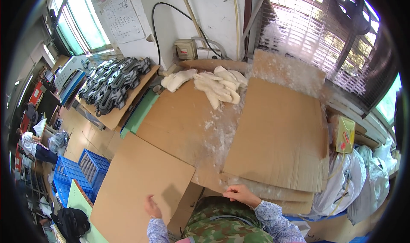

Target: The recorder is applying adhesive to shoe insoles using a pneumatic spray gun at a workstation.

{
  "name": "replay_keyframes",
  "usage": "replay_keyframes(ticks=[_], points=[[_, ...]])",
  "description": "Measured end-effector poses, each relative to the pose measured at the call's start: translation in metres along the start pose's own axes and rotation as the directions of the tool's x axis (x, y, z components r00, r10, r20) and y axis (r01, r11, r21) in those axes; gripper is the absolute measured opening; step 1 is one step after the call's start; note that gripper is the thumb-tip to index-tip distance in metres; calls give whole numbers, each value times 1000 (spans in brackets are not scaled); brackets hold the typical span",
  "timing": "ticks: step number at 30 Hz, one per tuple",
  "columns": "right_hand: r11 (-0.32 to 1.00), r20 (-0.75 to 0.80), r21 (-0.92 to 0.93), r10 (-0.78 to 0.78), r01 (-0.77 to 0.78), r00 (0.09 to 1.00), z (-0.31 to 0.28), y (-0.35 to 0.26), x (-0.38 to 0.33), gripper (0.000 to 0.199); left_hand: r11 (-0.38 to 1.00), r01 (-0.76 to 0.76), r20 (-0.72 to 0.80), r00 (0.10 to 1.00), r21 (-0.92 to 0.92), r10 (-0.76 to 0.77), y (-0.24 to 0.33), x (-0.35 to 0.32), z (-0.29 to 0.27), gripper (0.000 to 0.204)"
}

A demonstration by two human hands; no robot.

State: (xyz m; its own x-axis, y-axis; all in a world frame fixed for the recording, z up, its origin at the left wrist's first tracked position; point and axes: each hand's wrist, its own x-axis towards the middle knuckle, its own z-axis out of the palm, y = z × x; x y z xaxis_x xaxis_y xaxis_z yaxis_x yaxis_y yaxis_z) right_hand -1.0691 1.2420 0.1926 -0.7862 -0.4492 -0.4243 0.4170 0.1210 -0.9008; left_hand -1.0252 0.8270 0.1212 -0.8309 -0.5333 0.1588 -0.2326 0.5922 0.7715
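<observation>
My left hand (152, 207), slightly blurred, hovers over the near edge of a plain cardboard sheet (141, 170). Its fingers are loosely stretched and nothing shows in them. My right hand (242, 194) is closed, its fingers curled inward close to the front edge of the cardboard-covered table; whether anything is inside them is hidden. Ahead of it lies a stack of cardboard sheets (277, 132), dusted with white fluff (220, 136) along its left side. Several white knit gloves (215, 87) are heaped at the back of the table, apart from both hands.
Black-and-grey folded knit pieces (114, 82) are piled on a board at the back left. Blue plastic crates (72, 176) stand on the floor at left. White plastic bags (341, 183) and a yellow tin (345, 134) sit at right. A mesh-covered window (307, 42) rises behind.
</observation>
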Motion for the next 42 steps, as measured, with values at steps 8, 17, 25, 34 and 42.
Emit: replay_keyframes(ticks=[8,17,25,34,42], points=[[987,-477,-83,-159,136,864,-17,-22,8,17,926,-281,393,845,-253,364,107,54,131,19],[995,-737,43,94,-92,669,-4,-21,-37,25,898,-90,688,612,-430,391,147,67,199,16],[980,-896,196,174,13,409,32,34,-99,19,855,-186,762,391,-484,517,191,42,220,14],[943,-986,156,164,293,-4,-49,139,-198,12,780,-458,580,524,-425,624,204,-7,227,13],[769,-835,-550,-516,-326,193,-204,86,-158,43,675,-717,710,385,-173,590,247,-85,218,38]])
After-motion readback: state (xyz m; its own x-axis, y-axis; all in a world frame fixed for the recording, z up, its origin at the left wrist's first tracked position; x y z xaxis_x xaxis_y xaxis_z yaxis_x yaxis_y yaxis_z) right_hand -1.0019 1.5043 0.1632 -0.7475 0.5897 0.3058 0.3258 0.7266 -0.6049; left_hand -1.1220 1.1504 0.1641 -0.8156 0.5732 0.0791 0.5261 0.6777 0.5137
